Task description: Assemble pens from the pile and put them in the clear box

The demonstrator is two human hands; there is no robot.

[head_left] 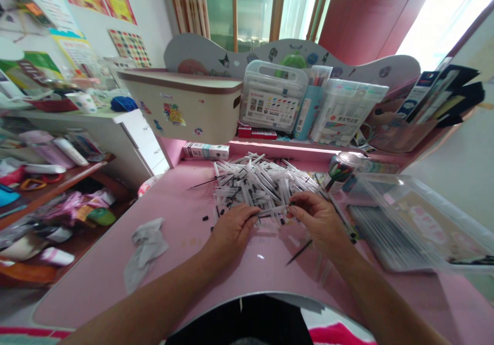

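Note:
A clear white pen barrel [275, 211] lies level between my two hands, just in front of a heap of loose pen parts [266, 180]. The fingers of my left hand [236, 227] are closed on its left end. At its right end my right hand [319, 221] pinches with thumb and forefinger, where a small dark piece shows at the fingertips. A thin black pen refill [299, 253] slants out below my right palm; whether that hand holds it, I cannot tell. Small black caps [205, 218] lie left of the heap.
On the right stands an open clear plastic box [386, 201] with a row of grey pens [393, 237]. A crumpled white tissue [146, 247] lies on the left of the pink desk [92, 288]. Behind, a shelf carries a cream bin [193, 108] and marker cases [274, 98].

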